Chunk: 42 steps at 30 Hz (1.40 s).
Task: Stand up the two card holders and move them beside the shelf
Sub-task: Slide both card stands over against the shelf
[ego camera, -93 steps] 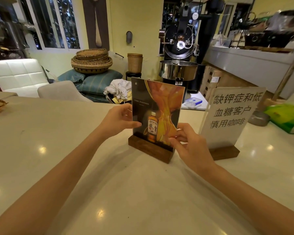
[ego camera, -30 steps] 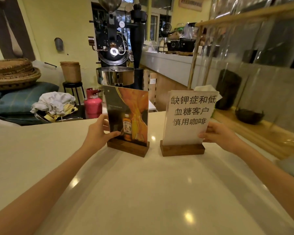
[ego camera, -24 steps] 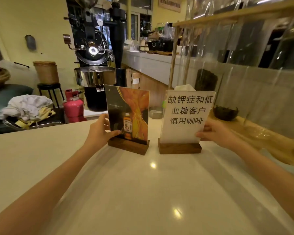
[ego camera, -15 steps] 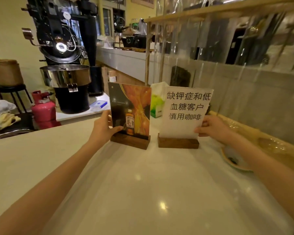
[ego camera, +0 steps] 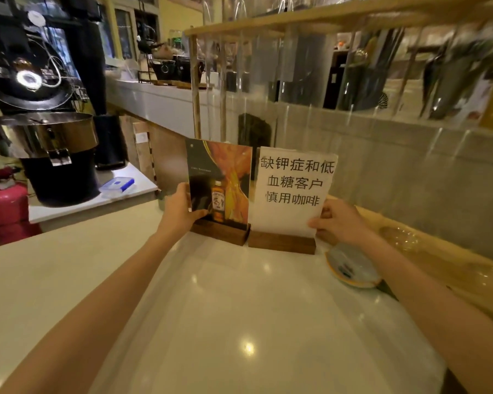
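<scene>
Left hand [ego camera: 180, 211] grips bottle card holder [ego camera: 219, 191], right hand [ego camera: 339, 223] text card holder [ego camera: 291, 194] (bases nearly touching).

Single view only, worn at head height, looking forward and down across the pale tabletop [ego camera: 239, 308]. Wide-angle, with straight lines bowed toward the edges. Faces the far rim of the tabletop, close enough for both forearms to run in from the lower corners. Takes in the wooden shelf [ego camera: 339, 12] upper right and a dark roasting machine [ego camera: 40, 109] upper left.
</scene>
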Tool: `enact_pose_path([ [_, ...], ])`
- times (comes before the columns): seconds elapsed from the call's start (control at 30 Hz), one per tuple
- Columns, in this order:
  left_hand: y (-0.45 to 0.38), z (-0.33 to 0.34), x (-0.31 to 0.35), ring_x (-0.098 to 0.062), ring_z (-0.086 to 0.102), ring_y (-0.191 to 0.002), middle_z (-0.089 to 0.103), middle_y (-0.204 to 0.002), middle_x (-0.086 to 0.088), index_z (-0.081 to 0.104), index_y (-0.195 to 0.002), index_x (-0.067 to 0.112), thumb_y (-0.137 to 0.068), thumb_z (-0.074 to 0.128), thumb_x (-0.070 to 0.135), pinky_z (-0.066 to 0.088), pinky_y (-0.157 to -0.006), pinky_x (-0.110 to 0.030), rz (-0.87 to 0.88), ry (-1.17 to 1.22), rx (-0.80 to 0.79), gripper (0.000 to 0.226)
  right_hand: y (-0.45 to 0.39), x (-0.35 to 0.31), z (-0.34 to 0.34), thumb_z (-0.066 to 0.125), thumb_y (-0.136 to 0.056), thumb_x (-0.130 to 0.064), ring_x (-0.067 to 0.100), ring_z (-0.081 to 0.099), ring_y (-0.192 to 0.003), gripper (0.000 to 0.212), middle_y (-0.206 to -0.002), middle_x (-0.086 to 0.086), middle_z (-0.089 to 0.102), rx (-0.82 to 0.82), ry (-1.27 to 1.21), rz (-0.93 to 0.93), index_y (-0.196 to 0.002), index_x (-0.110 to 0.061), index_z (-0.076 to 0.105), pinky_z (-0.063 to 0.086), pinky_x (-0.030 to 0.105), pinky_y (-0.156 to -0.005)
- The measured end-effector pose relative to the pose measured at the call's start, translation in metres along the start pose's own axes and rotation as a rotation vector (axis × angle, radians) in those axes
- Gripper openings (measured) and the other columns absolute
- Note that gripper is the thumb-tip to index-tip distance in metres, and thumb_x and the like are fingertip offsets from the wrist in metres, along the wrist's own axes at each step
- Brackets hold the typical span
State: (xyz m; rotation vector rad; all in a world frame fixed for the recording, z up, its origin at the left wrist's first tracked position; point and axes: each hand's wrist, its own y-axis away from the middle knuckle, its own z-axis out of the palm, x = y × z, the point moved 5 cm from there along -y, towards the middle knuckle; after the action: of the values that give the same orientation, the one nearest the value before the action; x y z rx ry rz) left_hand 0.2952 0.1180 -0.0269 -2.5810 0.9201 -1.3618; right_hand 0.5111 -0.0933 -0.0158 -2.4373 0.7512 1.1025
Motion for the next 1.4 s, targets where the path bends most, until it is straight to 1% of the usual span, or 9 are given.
enact_pose_path([
  [0.13, -0.010, 0.016, 0.010, -0.035, 0.053, -0.119, 0.054, -0.131, -0.019, 0.038, -0.128, 0.005, -0.074, 0.071, 0.012, 0.044, -0.097, -0.041, 0.015, 0.011, -0.029, 0.064, 0.005, 0.003, -0.007, 0.063, -0.079, -0.002, 0.022, 0.062, -0.100, 0.035, -0.117, 0.009, 0.066, 0.055, 0.016, -0.005, -0.113, -0.008, 0.062, 0.051, 0.027, -0.076],
  [0.33, -0.028, 0.040, 0.023, -0.036, 0.053, -0.117, 0.055, -0.129, -0.021, 0.038, -0.128, 0.003, -0.074, 0.070, 0.008, 0.044, -0.095, -0.043, 0.045, 0.023, -0.074, 0.063, 0.013, 0.009, -0.015, 0.064, -0.079, -0.006, 0.024, 0.062, -0.099, 0.036, -0.117, 0.011, 0.066, 0.179, 0.086, 0.024, -0.115, -0.007, 0.060, 0.052, 0.035, -0.083],
  [0.5, -0.040, 0.059, 0.037, -0.037, 0.051, -0.119, 0.053, -0.130, -0.022, 0.040, -0.127, 0.002, -0.074, 0.070, 0.009, 0.041, -0.098, -0.043, 0.064, 0.024, -0.058, 0.062, 0.020, 0.011, -0.015, 0.061, -0.081, -0.006, 0.014, 0.055, -0.083, 0.037, -0.114, 0.008, 0.066, 0.267, 0.070, 0.034, -0.118, -0.010, 0.058, 0.044, 0.016, -0.061],
  [0.6, -0.050, 0.071, 0.039, -0.038, 0.052, -0.116, 0.054, -0.128, -0.023, 0.039, -0.127, 0.003, -0.071, 0.073, 0.009, 0.042, -0.097, -0.045, 0.058, 0.022, -0.077, 0.066, 0.023, 0.013, -0.017, 0.059, -0.083, -0.008, 0.016, 0.057, -0.091, 0.039, -0.120, 0.007, 0.064, 0.297, 0.075, 0.045, -0.122, -0.012, 0.055, 0.043, 0.018, -0.068],
  [0.7, -0.057, 0.083, 0.039, -0.038, 0.055, -0.113, 0.057, -0.125, -0.022, 0.039, -0.129, 0.008, -0.069, 0.075, 0.014, 0.046, -0.094, -0.047, 0.078, -0.029, -0.084, 0.070, 0.025, 0.016, -0.019, 0.058, -0.083, -0.009, 0.017, 0.059, -0.097, 0.038, -0.122, 0.004, 0.064, 0.330, 0.078, 0.034, -0.122, -0.012, 0.055, 0.039, 0.009, -0.058],
  [0.9, -0.062, 0.102, 0.039, -0.038, 0.050, -0.121, 0.055, -0.130, -0.021, 0.031, -0.136, 0.012, -0.067, 0.076, 0.014, 0.040, -0.103, -0.051, 0.113, -0.055, -0.090, 0.083, 0.027, 0.019, -0.016, 0.058, -0.082, -0.011, 0.019, 0.061, -0.103, 0.040, -0.123, 0.003, 0.064, 0.351, 0.032, 0.034, -0.121, -0.016, 0.056, 0.056, 0.034, -0.082],
  [1.1, -0.055, 0.105, 0.045, -0.033, 0.048, -0.125, 0.053, -0.135, -0.014, 0.026, -0.138, 0.015, -0.066, 0.077, 0.019, 0.038, -0.106, -0.051, 0.136, -0.058, -0.102, 0.088, 0.024, 0.015, -0.020, 0.058, -0.081, -0.006, 0.022, 0.060, -0.107, 0.039, -0.125, 0.007, 0.062, 0.296, 0.080, 0.018, -0.120, -0.010, 0.057, 0.048, 0.016, -0.070],
  [1.3, -0.053, 0.098, 0.052, -0.033, 0.048, -0.124, 0.052, -0.135, -0.014, 0.024, -0.139, 0.016, -0.064, 0.079, 0.020, 0.041, -0.103, -0.050, 0.135, -0.073, -0.169, 0.093, 0.016, -0.011, -0.044, 0.068, -0.076, -0.006, 0.022, 0.060, -0.108, 0.043, -0.118, 0.006, 0.065, 0.331, -0.040, -0.005, -0.116, -0.012, 0.054, 0.052, 0.031, -0.081],
  [1.4, -0.053, 0.093, 0.054, -0.032, 0.049, -0.123, 0.053, -0.134, -0.014, 0.034, -0.135, 0.011, -0.065, 0.078, 0.018, 0.042, -0.104, -0.046, 0.143, -0.067, -0.200, 0.083, 0.009, -0.035, -0.059, 0.071, -0.074, -0.008, 0.017, 0.064, -0.094, 0.059, -0.111, 0.002, 0.063, 0.339, -0.132, -0.073, -0.123, -0.020, 0.042, 0.057, 0.031, -0.072],
])
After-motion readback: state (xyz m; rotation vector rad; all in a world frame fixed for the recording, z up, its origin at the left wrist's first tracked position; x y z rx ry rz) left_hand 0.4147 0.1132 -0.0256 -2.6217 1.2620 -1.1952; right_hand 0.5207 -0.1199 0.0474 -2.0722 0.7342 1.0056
